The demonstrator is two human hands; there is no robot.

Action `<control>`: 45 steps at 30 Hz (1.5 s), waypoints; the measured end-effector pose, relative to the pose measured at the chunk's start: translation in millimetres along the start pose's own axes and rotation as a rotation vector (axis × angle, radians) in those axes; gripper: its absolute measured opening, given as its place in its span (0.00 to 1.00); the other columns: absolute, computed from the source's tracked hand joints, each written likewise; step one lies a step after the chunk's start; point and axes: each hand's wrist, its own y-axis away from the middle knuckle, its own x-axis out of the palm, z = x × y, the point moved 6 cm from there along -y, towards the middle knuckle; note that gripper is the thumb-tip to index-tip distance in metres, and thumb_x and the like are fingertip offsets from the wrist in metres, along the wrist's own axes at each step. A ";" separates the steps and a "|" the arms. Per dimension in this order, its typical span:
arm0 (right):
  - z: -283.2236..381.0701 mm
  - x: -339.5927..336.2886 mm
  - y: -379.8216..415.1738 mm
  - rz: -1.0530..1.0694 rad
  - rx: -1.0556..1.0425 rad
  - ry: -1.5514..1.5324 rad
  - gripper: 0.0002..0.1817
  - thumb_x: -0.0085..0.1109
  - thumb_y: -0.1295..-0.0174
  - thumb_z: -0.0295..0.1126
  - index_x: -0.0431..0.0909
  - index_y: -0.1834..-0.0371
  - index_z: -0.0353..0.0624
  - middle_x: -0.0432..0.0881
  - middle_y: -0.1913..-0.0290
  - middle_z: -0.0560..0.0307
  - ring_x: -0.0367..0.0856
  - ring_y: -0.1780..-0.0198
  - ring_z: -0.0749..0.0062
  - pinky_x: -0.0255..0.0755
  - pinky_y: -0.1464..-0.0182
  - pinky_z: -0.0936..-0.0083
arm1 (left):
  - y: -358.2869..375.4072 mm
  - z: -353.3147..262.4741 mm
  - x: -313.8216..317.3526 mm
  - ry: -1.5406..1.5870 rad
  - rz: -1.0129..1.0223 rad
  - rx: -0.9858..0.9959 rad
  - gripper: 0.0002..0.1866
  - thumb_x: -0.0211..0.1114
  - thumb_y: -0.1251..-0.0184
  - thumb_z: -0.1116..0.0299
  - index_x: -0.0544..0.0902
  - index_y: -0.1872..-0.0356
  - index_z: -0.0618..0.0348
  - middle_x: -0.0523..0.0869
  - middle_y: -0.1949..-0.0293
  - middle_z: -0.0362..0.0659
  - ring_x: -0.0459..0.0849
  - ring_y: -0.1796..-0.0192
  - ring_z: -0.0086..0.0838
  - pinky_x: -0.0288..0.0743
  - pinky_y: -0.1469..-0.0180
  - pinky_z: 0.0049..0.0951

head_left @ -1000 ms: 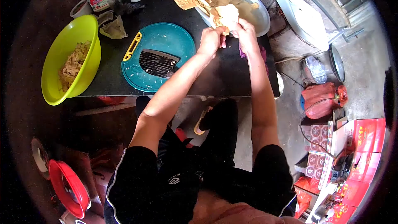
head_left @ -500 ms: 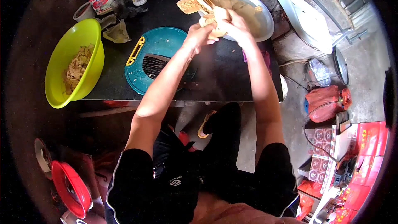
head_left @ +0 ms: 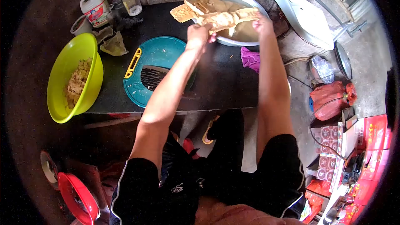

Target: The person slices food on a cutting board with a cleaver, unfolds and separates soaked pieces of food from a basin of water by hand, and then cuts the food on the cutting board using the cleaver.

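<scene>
A long, tan, wrinkled sheet of food that looks like soaked tofu skin (head_left: 229,19) is stretched between my hands over the near side of a metal basin (head_left: 238,43). My left hand (head_left: 199,34) is closed on its left end, and my right hand (head_left: 262,25) pinches its right end. More tan pieces (head_left: 183,13) lie behind, at the basin's left rim, and others sit in its cloudy liquid. To the left, a round teal cutting board (head_left: 166,46) carries a dark, streaked knife blade (head_left: 152,78), partly hidden by my left forearm.
A lime-green bowl (head_left: 96,73) with shredded tan pieces stands at the table's left end. Behind it are a white jug (head_left: 94,9) and a clear container (head_left: 131,2). A purple cloth (head_left: 250,59) lies by my right forearm. Red boxes (head_left: 373,135) are stacked at right.
My right hand has moved right, away from my left, and the bunched tan sheet is now spread out between them. The purple cloth shows more. The view has shifted slightly.
</scene>
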 end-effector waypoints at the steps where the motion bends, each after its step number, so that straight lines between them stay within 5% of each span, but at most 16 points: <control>1: 18.3 -23.3 -11.4 -0.010 -0.072 0.031 0.08 0.63 0.42 0.29 0.75 0.63 0.40 0.74 0.77 0.55 0.67 0.82 0.71 0.61 0.83 0.77 | -1.0 2.7 -9.8 -0.009 -0.013 -0.009 0.10 0.58 0.34 0.67 0.79 0.70 0.63 0.80 0.81 0.40 0.73 0.85 0.19 0.60 0.87 0.19; 4: 90.7 -83.0 -41.1 0.002 -0.479 0.494 0.09 0.65 0.43 0.31 0.76 0.66 0.39 0.73 0.78 0.58 0.66 0.83 0.76 0.58 0.84 0.82 | -28.5 23.1 -44.3 -0.081 0.120 -0.006 0.09 0.60 0.35 0.66 0.78 0.67 0.63 0.78 0.81 0.39 0.73 0.85 0.19 0.62 0.86 0.17; 8: 116.8 -49.0 55.9 -0.251 -0.421 0.359 0.12 0.66 0.43 0.36 0.78 0.69 0.38 0.73 0.78 0.62 0.67 0.83 0.79 0.57 0.85 0.85 | -27.6 7.1 -70.4 -0.157 0.159 -0.001 0.10 0.60 0.36 0.67 0.78 0.63 0.64 0.78 0.79 0.39 0.71 0.84 0.19 0.64 0.85 0.17; 16: 97.2 68.7 68.3 0.024 -0.959 1.361 0.17 0.59 0.39 0.41 0.81 0.60 0.36 0.83 0.70 0.60 0.79 0.71 0.82 0.72 0.71 0.82 | -29.2 -29.1 -7.9 -0.375 0.199 0.074 0.12 0.60 0.37 0.66 0.78 0.63 0.67 0.81 0.78 0.42 0.77 0.81 0.21 0.70 0.81 0.21; 18: 61.2 95.9 84.1 0.414 -0.848 1.205 0.10 0.56 0.38 0.33 0.80 0.60 0.38 0.82 0.71 0.57 0.80 0.69 0.79 0.74 0.68 0.83 | -42.9 -30.2 -3.1 -0.560 0.130 0.172 0.15 0.62 0.40 0.65 0.77 0.59 0.67 0.82 0.76 0.46 0.80 0.78 0.25 0.73 0.78 0.25; 20: 24.8 137.9 167.1 0.512 -1.369 1.744 0.08 0.56 0.41 0.31 0.79 0.60 0.44 0.83 0.68 0.56 0.82 0.70 0.73 0.77 0.70 0.77 | -46.8 -37.2 2.0 -0.815 -0.031 0.344 0.19 0.62 0.43 0.64 0.76 0.54 0.67 0.83 0.73 0.52 0.84 0.73 0.33 0.77 0.72 0.32; 21: -11.8 139.3 155.0 0.598 -1.584 1.913 0.08 0.53 0.39 0.33 0.79 0.59 0.46 0.83 0.65 0.58 0.83 0.69 0.70 0.79 0.69 0.74 | -54.7 -31.1 4.2 -1.022 -0.144 0.625 0.24 0.61 0.44 0.63 0.72 0.47 0.64 0.84 0.66 0.60 0.85 0.60 0.47 0.78 0.56 0.42; 23: -42.0 144.7 165.0 0.513 -0.920 2.219 0.11 0.49 0.38 0.32 0.77 0.57 0.41 0.82 0.64 0.48 0.84 0.64 0.63 0.80 0.65 0.67 | -44.0 -33.6 17.3 -1.137 -0.021 0.473 0.25 0.58 0.43 0.62 0.71 0.44 0.62 0.82 0.58 0.62 0.79 0.50 0.54 0.72 0.46 0.46; 25: -58.5 136.8 163.5 0.522 -0.750 1.986 0.13 0.47 0.40 0.29 0.75 0.57 0.33 0.80 0.58 0.38 0.81 0.55 0.48 0.77 0.53 0.58 | -51.1 -31.4 16.3 -1.070 -0.074 0.475 0.26 0.58 0.43 0.61 0.71 0.43 0.60 0.82 0.57 0.61 0.80 0.51 0.54 0.72 0.47 0.46; 30: -72.4 129.9 132.0 0.712 -0.500 2.004 0.22 0.55 0.40 0.40 0.73 0.50 0.33 0.80 0.55 0.42 0.80 0.54 0.54 0.75 0.51 0.61 | -62.3 -24.3 11.1 -1.100 -0.048 0.453 0.27 0.57 0.41 0.58 0.69 0.41 0.58 0.82 0.56 0.61 0.81 0.52 0.53 0.72 0.47 0.45; 33: -35.8 104.6 102.9 0.497 0.085 1.443 0.25 0.59 0.42 0.49 0.76 0.52 0.39 0.81 0.55 0.48 0.78 0.50 0.59 0.72 0.48 0.64 | -45.9 -32.2 15.0 -1.269 -0.042 0.347 0.27 0.57 0.40 0.56 0.69 0.42 0.59 0.83 0.57 0.60 0.81 0.52 0.52 0.73 0.48 0.46; 34: -16.6 99.3 81.9 0.492 -0.374 1.886 0.23 0.59 0.42 0.48 0.77 0.52 0.41 0.81 0.55 0.50 0.78 0.51 0.62 0.73 0.49 0.63 | -43.2 -32.7 14.9 -1.290 -0.049 0.344 0.27 0.58 0.40 0.55 0.69 0.42 0.59 0.83 0.58 0.60 0.81 0.52 0.52 0.73 0.48 0.47; 36: -5.9 85.8 63.4 0.389 -0.759 2.052 0.21 0.60 0.42 0.46 0.77 0.53 0.43 0.82 0.56 0.55 0.78 0.53 0.66 0.73 0.51 0.61 | -36.1 -33.0 15.8 -1.334 -0.072 0.335 0.26 0.59 0.40 0.55 0.70 0.44 0.60 0.83 0.59 0.58 0.82 0.52 0.50 0.74 0.50 0.47; 38: -8.0 61.6 40.3 0.291 -0.470 1.591 0.18 0.61 0.43 0.44 0.79 0.56 0.43 0.82 0.58 0.58 0.78 0.54 0.67 0.74 0.53 0.62 | -28.5 -32.9 17.6 -1.375 -0.107 0.327 0.24 0.61 0.42 0.56 0.72 0.47 0.58 0.82 0.60 0.56 0.81 0.53 0.48 0.75 0.53 0.47; 41: -33.4 36.7 15.0 0.153 -0.015 0.807 0.12 0.62 0.43 0.38 0.80 0.60 0.44 0.81 0.60 0.59 0.78 0.57 0.67 0.76 0.58 0.65 | -2.5 -43.8 30.9 -1.541 -0.365 0.898 0.22 0.63 0.45 0.57 0.74 0.50 0.54 0.79 0.61 0.51 0.79 0.54 0.44 0.75 0.56 0.43; 45: -33.4 27.0 -9.2 0.067 0.023 0.786 0.07 0.64 0.45 0.31 0.80 0.65 0.44 0.79 0.67 0.58 0.78 0.65 0.69 0.76 0.68 0.68 | 9.6 -35.0 57.6 -1.550 -0.221 1.083 0.16 0.65 0.48 0.60 0.80 0.60 0.56 0.75 0.59 0.49 0.77 0.54 0.42 0.75 0.55 0.40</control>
